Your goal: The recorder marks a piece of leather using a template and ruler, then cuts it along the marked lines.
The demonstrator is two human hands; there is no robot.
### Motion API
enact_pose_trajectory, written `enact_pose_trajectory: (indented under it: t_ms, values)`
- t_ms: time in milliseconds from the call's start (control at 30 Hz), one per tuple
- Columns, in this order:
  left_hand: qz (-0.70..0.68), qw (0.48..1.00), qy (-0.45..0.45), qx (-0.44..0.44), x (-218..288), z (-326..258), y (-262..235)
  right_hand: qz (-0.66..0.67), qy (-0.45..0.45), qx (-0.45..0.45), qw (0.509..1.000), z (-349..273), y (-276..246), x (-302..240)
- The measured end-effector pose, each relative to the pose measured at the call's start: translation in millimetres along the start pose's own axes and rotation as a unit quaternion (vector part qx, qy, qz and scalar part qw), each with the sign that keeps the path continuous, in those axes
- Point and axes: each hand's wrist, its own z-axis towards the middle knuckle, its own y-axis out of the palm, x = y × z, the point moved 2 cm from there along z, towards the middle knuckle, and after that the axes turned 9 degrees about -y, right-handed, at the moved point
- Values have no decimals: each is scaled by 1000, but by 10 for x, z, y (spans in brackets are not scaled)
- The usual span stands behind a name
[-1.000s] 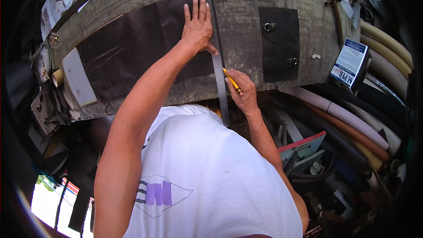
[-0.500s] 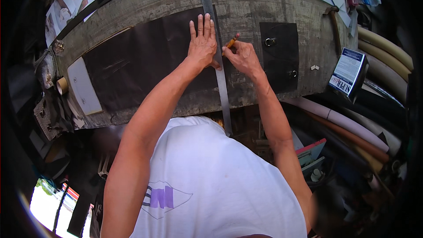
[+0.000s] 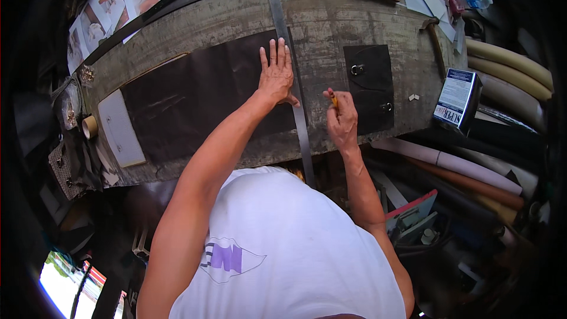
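Observation:
My left hand [image 3: 276, 81] lies flat, fingers stretched forward and thumb out to the side. It presses along a long metal ruler [image 3: 303, 133] and the right end of a wide dark brown sheet [image 3: 192, 94], which looks like leather. The ruler crosses the sheet's right edge and sticks out past the table's near edge. To the right of the ruler, my right hand [image 3: 344, 121] is raised and closed round a short yellow pencil [image 3: 335, 101] with a reddish end. Beside that hand lies a smaller dark piece [image 3: 372, 85] with two metal fittings.
A white panel [image 3: 121, 127] lies at the sheet's left end. A hammer [image 3: 436, 41], a rectangular can [image 3: 456, 99] and small white bits [image 3: 414, 97] are on the right of the worn table [image 3: 319, 9]. Rolls of material [image 3: 508, 74] stand beyond. A tape roll [image 3: 90, 126] sits left.
My right hand has drawn away from the ruler, to the right and nearer me, turning the pencil more upright. My left hand stays on the ruler. The whole view has shifted slightly.

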Motion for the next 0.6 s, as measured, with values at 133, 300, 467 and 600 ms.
enact_pose_trajectory:
  t_ms: [133, 300, 467, 600]
  values:
    - [-102, 989, 23, 109, -316, -50, 116, -189, 186, -224, 938, -1524, 328, -109]
    - [-186, 917, -107, 335, -1399, -710, -47, -101, 132, -8, 986, -2051, 584, 76]
    - [-157, 830, -445, 298, -2951, -1553, 381, -186, 170, 36, 967, -1769, 166, 276]
    - [-168, 816, -514, 203, -3337, -2010, 587, -269, 150, 76, 948, -1432, 80, 409]
